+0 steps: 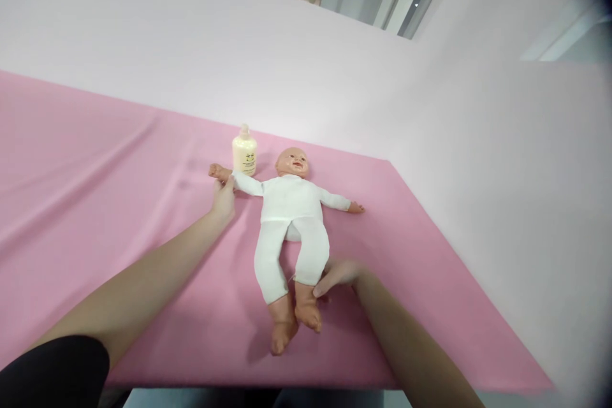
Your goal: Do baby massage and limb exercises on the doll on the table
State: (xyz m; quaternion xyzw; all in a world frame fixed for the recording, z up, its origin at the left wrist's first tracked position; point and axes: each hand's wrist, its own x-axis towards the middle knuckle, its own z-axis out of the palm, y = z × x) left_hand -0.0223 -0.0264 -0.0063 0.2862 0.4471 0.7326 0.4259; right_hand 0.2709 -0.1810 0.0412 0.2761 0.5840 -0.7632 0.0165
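While doll (291, 217) lay face-up on pink cloth (95, 204), my left hand (224, 199) pinched its sleeve cuff near wrist; cream bottle (245, 152) stood just behind; my right hand (338, 274) gripped ankle, 2 legs together.

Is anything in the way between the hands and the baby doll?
No. The left hand already touches the white-suited plastic baby doll at its wrist, and the right hand rests on its lower leg. The cream lotion bottle stands behind the doll's arm, out of the way.

Bottle (244, 152) just behind doll's arm (241, 182), open pink cloth (95, 204) left and right
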